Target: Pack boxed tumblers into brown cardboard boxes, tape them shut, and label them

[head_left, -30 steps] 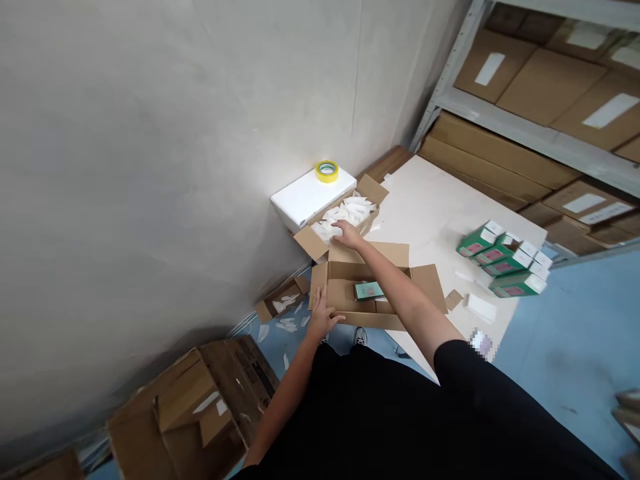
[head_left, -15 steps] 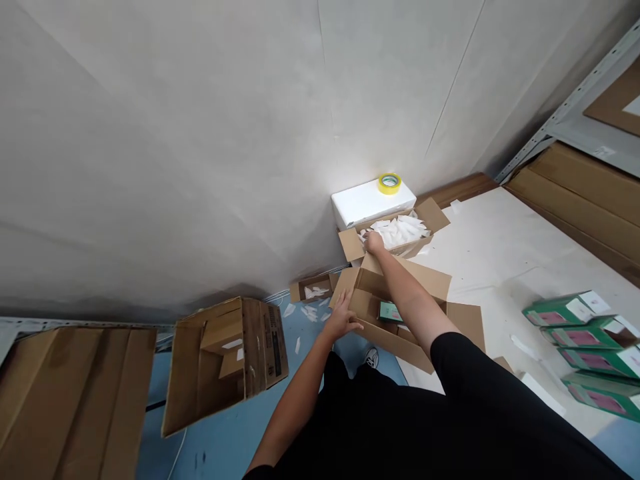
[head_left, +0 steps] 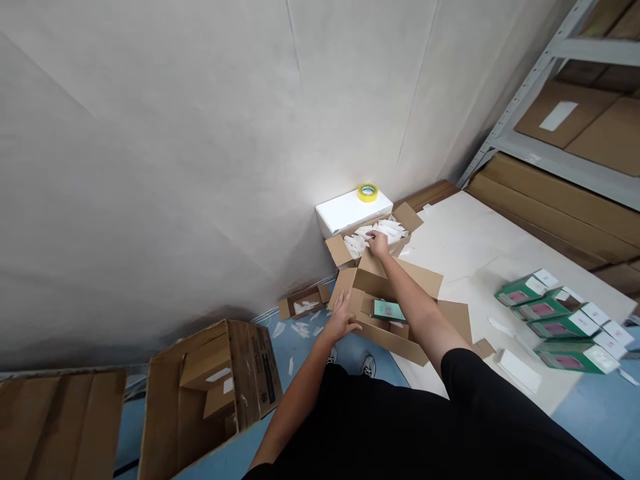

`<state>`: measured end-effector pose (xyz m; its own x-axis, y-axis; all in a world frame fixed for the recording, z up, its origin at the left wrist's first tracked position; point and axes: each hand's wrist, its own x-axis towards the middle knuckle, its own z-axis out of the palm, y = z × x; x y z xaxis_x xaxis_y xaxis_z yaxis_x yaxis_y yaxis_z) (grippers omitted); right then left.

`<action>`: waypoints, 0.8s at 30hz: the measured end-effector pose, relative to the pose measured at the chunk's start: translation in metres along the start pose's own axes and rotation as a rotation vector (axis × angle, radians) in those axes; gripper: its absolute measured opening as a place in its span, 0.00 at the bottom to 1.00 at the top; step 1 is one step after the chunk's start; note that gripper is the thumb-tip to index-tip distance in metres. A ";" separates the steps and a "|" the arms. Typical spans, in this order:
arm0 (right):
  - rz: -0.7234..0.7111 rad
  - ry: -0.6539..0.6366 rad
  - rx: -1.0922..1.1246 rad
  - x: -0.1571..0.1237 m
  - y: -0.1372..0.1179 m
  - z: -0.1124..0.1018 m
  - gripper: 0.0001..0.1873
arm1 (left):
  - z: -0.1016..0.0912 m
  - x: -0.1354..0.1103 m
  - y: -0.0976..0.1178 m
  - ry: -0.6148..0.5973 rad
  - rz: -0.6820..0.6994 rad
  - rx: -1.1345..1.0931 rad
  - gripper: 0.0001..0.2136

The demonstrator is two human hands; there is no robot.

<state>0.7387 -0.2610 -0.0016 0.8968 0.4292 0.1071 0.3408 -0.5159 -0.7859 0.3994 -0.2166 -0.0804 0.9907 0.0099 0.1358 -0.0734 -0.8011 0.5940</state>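
My right hand [head_left: 378,244] reaches into a small open cardboard box of white packets [head_left: 390,231] by the wall, its fingers curled among the packets. My left hand [head_left: 343,318] rests with fingers spread on the near-left flap of a larger open cardboard box [head_left: 425,283] on the white table [head_left: 475,247]. Inside that box lies a green carton [head_left: 388,310]. Whether the right hand's fingers hold a packet is hidden.
A white foam block [head_left: 345,210] with a yellow tape roll [head_left: 367,193] stands against the wall. Several green cartons [head_left: 555,320] lie at the table's right. Open cardboard boxes [head_left: 215,387] sit on the blue floor at left. Metal shelving [head_left: 560,143] holds brown boxes.
The camera has swung, shifting the scene sideways. My right hand has moved a little further right inside the box of packets. My left hand stays on the box flap.
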 end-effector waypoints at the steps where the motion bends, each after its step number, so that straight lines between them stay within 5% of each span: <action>1: 0.014 0.041 0.039 -0.005 0.001 -0.008 0.21 | -0.001 0.004 -0.002 0.000 0.020 -0.006 0.16; 6: 0.038 0.188 0.048 -0.052 0.009 -0.056 0.20 | -0.008 0.030 -0.018 -0.021 0.103 -0.052 0.15; 12: 0.118 0.370 -0.041 -0.149 0.030 -0.106 0.17 | -0.016 0.069 -0.029 -0.103 0.215 -0.133 0.16; 19: 0.316 0.553 -0.142 -0.261 0.040 -0.109 0.23 | -0.005 0.085 -0.026 -0.173 0.292 -0.224 0.16; 24: 0.430 0.450 -0.188 -0.318 0.045 -0.103 0.25 | 0.014 0.082 -0.013 -0.250 0.396 -0.271 0.14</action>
<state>0.4979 -0.4968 -0.0085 0.9810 -0.1754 0.0834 -0.0676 -0.7108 -0.7001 0.4830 -0.2139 -0.0880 0.8757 -0.4311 0.2176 -0.4412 -0.5313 0.7232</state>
